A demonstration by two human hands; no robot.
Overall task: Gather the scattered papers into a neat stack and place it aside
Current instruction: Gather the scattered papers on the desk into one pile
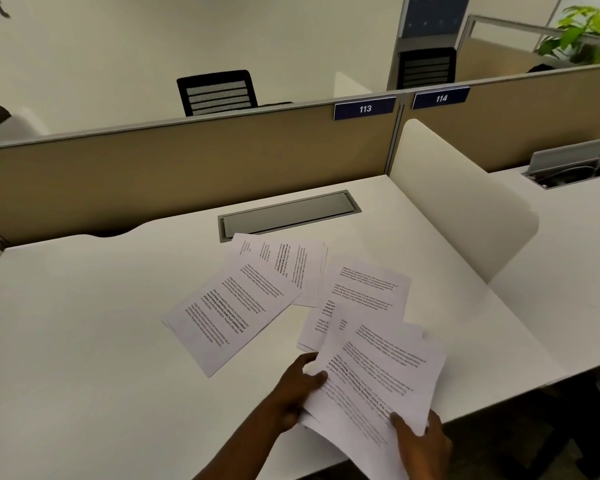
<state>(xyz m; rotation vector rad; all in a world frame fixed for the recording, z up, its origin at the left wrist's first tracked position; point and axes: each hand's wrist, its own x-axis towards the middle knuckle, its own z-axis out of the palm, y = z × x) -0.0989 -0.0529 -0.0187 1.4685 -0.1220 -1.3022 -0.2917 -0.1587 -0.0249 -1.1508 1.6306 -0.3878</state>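
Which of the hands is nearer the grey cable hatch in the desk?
Left. The left hand lies below the cable hatch, beside the papers; the right hand is lower, at the desk edge.

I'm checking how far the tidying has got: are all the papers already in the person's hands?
No: the hands hold one bundle, but loose sheets lie spread on the desk.

White papers (378,368) with black text; white desk (84,323).

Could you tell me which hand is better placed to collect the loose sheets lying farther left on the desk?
Left. The left hand is nearer the loose white printed sheets; both hands grip the bundle.
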